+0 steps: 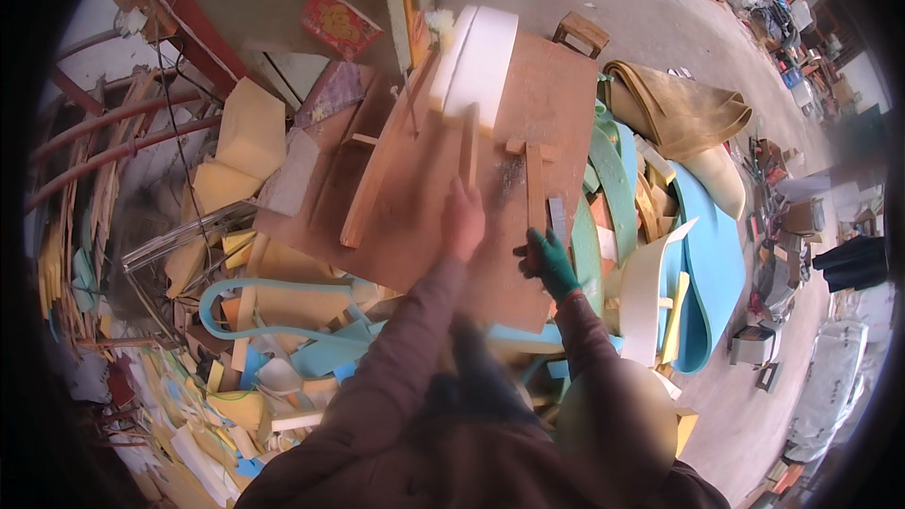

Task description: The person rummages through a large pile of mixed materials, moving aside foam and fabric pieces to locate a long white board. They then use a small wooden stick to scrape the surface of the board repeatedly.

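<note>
wooden strip point(468, 146) gripped by bare left hand point(464, 219); gloved right hand point(550, 262) fingers clasp the board point(528, 94) edge.

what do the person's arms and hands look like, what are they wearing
Both forearms are in dark brownish-maroon long sleeves. The left hand is bare and motion-blurred. The right hand wears a dark green knitted work glove reaching the cuff.

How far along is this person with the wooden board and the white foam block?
Looks done: several wooden strips lie on the board, though whether they are fastened is unclear.

In hand: the bare left hand holds a wooden stick up against the white foam block; the green-gloved right hand rests at the board's near edge.

Left: foam offcuts lie heaped all around, and the block appears simply resting on the board.
</note>
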A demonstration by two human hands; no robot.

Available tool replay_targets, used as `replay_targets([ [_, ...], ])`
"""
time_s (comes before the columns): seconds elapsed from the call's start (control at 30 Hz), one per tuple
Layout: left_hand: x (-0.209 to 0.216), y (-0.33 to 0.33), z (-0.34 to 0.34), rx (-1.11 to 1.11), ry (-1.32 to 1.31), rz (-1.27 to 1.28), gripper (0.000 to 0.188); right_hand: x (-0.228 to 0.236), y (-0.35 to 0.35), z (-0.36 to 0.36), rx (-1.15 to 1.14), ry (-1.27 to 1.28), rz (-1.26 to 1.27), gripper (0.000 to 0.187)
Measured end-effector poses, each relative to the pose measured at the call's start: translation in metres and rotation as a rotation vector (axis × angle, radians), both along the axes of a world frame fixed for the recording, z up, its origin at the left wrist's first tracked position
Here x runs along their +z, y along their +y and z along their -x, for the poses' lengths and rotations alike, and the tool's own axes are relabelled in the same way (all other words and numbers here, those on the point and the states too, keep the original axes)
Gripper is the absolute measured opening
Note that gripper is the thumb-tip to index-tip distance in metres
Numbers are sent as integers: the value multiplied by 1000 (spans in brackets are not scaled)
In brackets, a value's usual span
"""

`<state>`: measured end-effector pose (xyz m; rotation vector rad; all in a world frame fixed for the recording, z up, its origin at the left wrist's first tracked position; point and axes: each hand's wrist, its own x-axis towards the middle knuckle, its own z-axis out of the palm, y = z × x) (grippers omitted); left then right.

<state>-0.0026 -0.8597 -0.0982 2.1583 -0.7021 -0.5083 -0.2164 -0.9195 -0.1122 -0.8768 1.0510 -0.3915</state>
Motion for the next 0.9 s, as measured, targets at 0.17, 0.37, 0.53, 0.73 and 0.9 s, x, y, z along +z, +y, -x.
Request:
replay_targets([
  [0.17, -6, -2, 14, 13, -77, -29, 56, -23, -27, -6, 513, 555, 952, 38],
  [0.37, -5, 2, 13, -67, -62, -137, 56, 7, -140, -111, 215, 376, 1007, 35],
  [0.53, 3, 0, 5, -73, -44, -143, 56, -13, -206, -179, 248, 656, 975, 45],
  [0.73, 22, -1, 1, -56, 52, -136, 54, -34, -246, -255, 218, 736, 926, 62],
  [0.9, 35, -4, -2, -47, 79, -85, 50, -40, -243, -299, 157, 818, 826, 67],
])
